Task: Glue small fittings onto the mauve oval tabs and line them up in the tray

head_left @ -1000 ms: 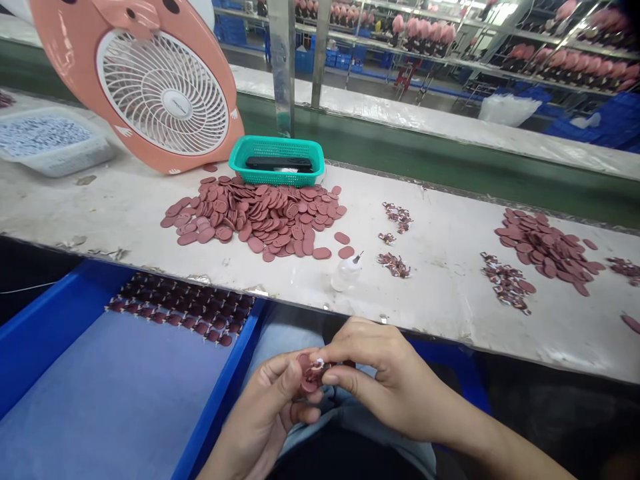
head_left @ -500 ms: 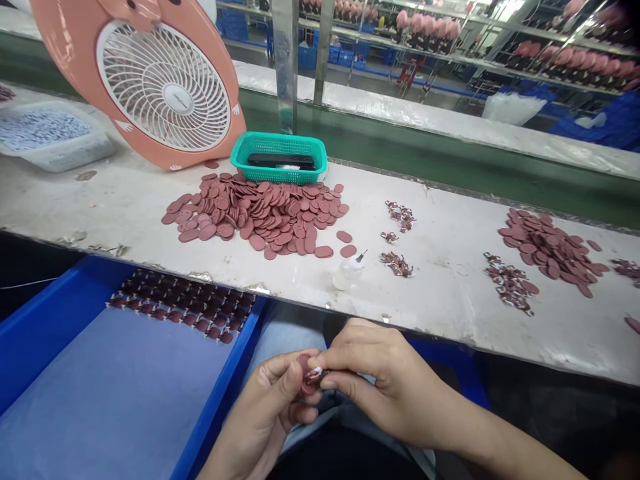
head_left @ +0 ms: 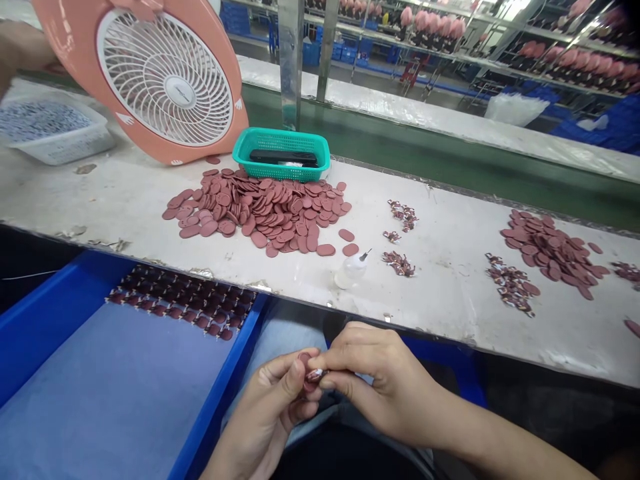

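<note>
Above my lap, my left hand (head_left: 280, 393) pinches a reddish-brown oval disc (head_left: 305, 363) between thumb and fingers. My right hand (head_left: 375, 373) meets it from the right, thumb and forefinger closed on a small brown-and-white piece (head_left: 315, 375) pressed against the disc. My fingertips partly cover both parts. On the bench ahead stands a small white bottle (head_left: 351, 270) with a dark needle tip. A large heap of loose oval discs (head_left: 270, 210) lies behind it to the left. Small clusters of brown-and-white pieces (head_left: 399, 263) lie to its right.
A blue bin (head_left: 215, 407) at my left holds rows of joined pieces (head_left: 185, 300). Along the bench are an orange fan (head_left: 150, 80), a green basket (head_left: 280, 172), a white tub (head_left: 75, 143) and a second disc heap (head_left: 553, 247). Another person's arm (head_left: 25, 47) shows at upper left.
Another person's arm has come into view at the upper left, behind the fan. My hands stay together, with the small piece slightly shifted against the disc.
</note>
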Motion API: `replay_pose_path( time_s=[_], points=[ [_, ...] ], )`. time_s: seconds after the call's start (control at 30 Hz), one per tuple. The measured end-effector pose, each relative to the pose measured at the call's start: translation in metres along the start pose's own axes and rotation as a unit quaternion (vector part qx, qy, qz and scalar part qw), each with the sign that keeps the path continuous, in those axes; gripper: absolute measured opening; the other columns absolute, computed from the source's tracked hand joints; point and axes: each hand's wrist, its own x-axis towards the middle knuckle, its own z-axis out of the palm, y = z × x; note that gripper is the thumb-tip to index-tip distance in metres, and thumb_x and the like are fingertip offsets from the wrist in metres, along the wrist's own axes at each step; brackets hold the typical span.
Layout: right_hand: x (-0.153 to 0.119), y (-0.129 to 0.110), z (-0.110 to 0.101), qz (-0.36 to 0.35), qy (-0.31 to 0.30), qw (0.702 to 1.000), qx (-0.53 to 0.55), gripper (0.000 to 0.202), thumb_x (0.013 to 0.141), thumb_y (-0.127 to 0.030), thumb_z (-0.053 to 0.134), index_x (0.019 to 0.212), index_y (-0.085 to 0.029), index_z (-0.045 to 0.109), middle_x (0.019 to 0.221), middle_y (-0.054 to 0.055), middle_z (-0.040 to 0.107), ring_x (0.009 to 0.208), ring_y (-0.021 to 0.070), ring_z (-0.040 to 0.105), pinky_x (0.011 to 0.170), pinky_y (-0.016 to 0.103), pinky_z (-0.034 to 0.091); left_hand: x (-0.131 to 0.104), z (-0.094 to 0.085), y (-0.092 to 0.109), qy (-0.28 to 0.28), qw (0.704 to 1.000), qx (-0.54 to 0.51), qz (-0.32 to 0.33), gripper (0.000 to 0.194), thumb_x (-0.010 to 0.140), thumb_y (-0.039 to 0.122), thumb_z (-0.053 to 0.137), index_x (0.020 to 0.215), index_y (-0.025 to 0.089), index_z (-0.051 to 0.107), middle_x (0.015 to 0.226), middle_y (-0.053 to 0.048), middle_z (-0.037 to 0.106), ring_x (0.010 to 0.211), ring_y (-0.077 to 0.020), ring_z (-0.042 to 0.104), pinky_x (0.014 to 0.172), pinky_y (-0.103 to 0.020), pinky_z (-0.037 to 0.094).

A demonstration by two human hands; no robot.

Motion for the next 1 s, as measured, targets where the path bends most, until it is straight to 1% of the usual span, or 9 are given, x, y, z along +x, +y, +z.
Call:
replay_pose_path(
  time_s=[0.1,0.3,0.4,0.53,0.7,0.87,1.0],
  points=[
    [-0.001,0.001,0.001,-0.004,-0.001,1.0,-0.005,0.015,0.093,-0.011,0.063,0.102,-0.017,0.074,0.081,0.005,0.073,0.071,0.0146,0.062,0.069,0.026,0.049,0.001,-0.001,-0.001,0.007,1.0,0.0,0.001,0.042,0.053,0.041,0.095,0.084,0.015,0.082,0.064,-0.001,0.07,0.055,-0.0073,0.061,0.053,-0.015,0.054],
    [-0.001,0.003,0.002,-0.006,0.0,1.0,0.003,0.018,0.093,-0.01,0.063,0.105,-0.018,0.073,0.082,0.005,0.073,0.072,0.0151,0.061,0.07,0.027,0.049,-0.004,0.009,0.001,0.023,0.999,-0.003,0.024,0.043,0.051,0.04,0.096,0.081,0.013,0.081,0.063,0.0,0.068,0.055,-0.0065,0.06,0.053,-0.014,0.054],
    [-0.001,0.003,0.002,-0.014,0.004,1.0,0.0,0.017,0.093,-0.01,0.063,0.104,-0.017,0.073,0.082,0.005,0.072,0.072,0.015,0.061,0.07,0.027,0.049,-0.003,0.008,0.001,0.019,1.0,-0.005,0.016,0.044,0.049,0.039,0.096,0.082,0.014,0.082,0.063,-0.001,0.069,0.055,-0.0075,0.061,0.053,-0.015,0.055],
    [-0.002,0.004,0.004,-0.02,0.005,1.0,-0.004,0.015,0.093,-0.008,0.062,0.1,-0.015,0.072,0.082,0.005,0.072,0.072,0.0145,0.061,0.071,0.027,0.048,-0.002,0.005,0.0,0.021,1.0,-0.008,0.017,0.042,0.051,0.038,0.096,0.083,0.014,0.082,0.064,-0.001,0.069,0.056,-0.0078,0.062,0.054,-0.015,0.056],
    [-0.004,0.008,0.008,-0.019,0.011,1.0,-0.005,0.011,0.094,-0.011,0.062,0.093,-0.014,0.072,0.079,0.005,0.071,0.07,0.0141,0.059,0.069,0.027,0.049,-0.002,0.008,0.0,0.023,0.999,-0.016,0.016,0.043,0.049,0.037,0.097,0.083,0.014,0.081,0.063,0.0,0.07,0.054,-0.0072,0.062,0.053,-0.014,0.055],
    [-0.003,0.012,0.007,-0.018,0.013,1.0,-0.009,0.012,0.094,-0.013,0.061,0.097,-0.017,0.072,0.079,0.004,0.071,0.07,0.0144,0.06,0.068,0.027,0.049,-0.001,0.008,-0.001,0.038,0.999,-0.008,0.02,0.044,0.049,0.038,0.097,0.082,0.014,0.081,0.063,0.0,0.07,0.055,-0.0072,0.062,0.054,-0.014,0.056],
    [0.001,0.009,0.003,-0.03,0.002,0.999,-0.016,0.012,0.095,-0.013,0.06,0.096,-0.017,0.071,0.08,0.004,0.071,0.07,0.0144,0.059,0.069,0.027,0.05,-0.001,0.005,-0.001,0.03,0.999,-0.007,0.021,0.045,0.05,0.038,0.097,0.084,0.013,0.081,0.064,-0.001,0.069,0.056,-0.0078,0.062,0.053,-0.015,0.056]
  ],
)
